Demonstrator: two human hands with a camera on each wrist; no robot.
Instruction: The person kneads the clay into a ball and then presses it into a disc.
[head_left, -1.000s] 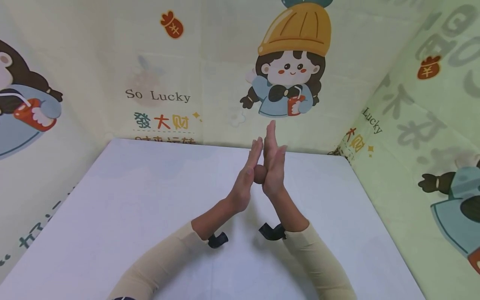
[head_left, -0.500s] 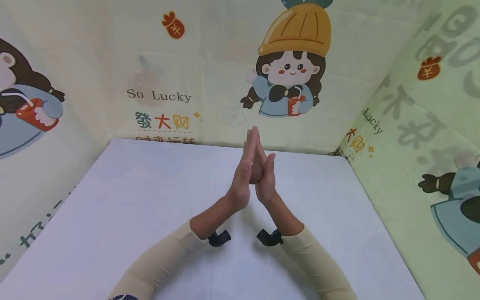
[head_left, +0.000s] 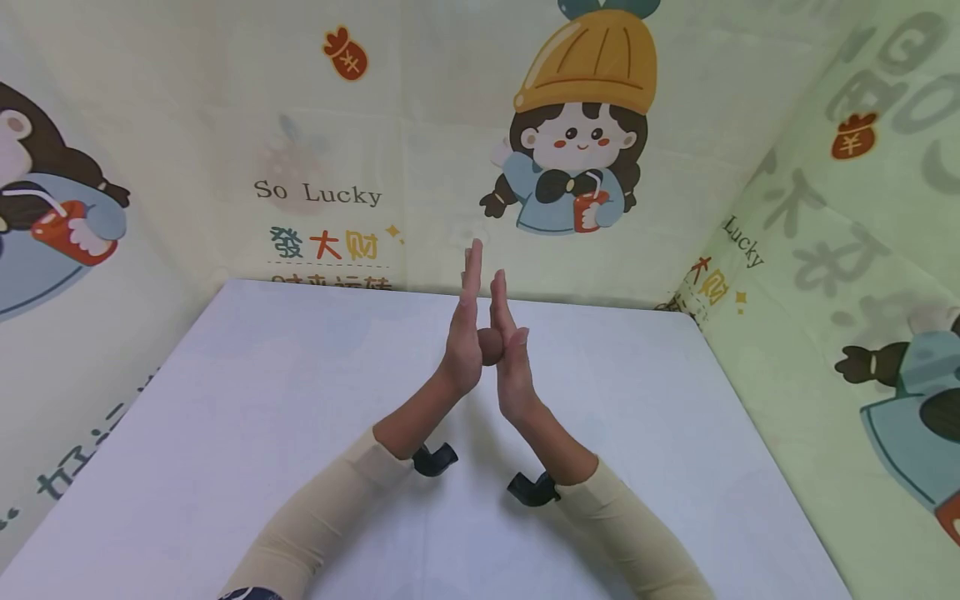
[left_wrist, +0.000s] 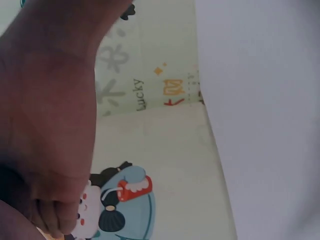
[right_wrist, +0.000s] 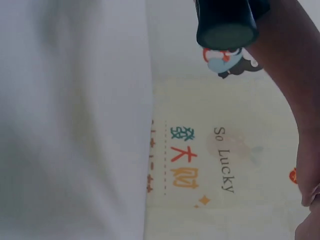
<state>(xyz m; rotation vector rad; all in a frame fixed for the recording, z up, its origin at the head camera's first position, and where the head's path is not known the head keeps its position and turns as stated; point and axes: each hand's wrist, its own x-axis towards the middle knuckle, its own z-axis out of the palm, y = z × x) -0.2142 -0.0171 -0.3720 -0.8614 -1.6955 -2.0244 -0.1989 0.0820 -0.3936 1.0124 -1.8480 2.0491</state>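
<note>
A small brown ball [head_left: 491,347], smooth and clay-like, sits between my two facing palms, in the air over the white table. My left hand [head_left: 463,337] presses it from the left, fingers straight and pointing away. From the other side my right hand [head_left: 516,367] presses with straight fingers, a bit nearer to me than the left. The fingertips of the two hands stand apart. In the left wrist view the right hand [left_wrist: 50,135] fills the left side, and the ball is hidden there. The right wrist view catches the left forearm [right_wrist: 290,60] at its right edge.
The white tabletop [head_left: 300,375] spreads below both arms. Cloth walls [head_left: 442,150] with cartoon prints and lettering close in the back and sides. A black wrist camera [head_left: 435,459] sits at the left cuff and another black camera [head_left: 532,489] at the right.
The palms have slid past each other: the left hand has moved forward and the right hand back toward me. Together with the ball they have shifted left. Fingertips that met half a second ago are now apart.
</note>
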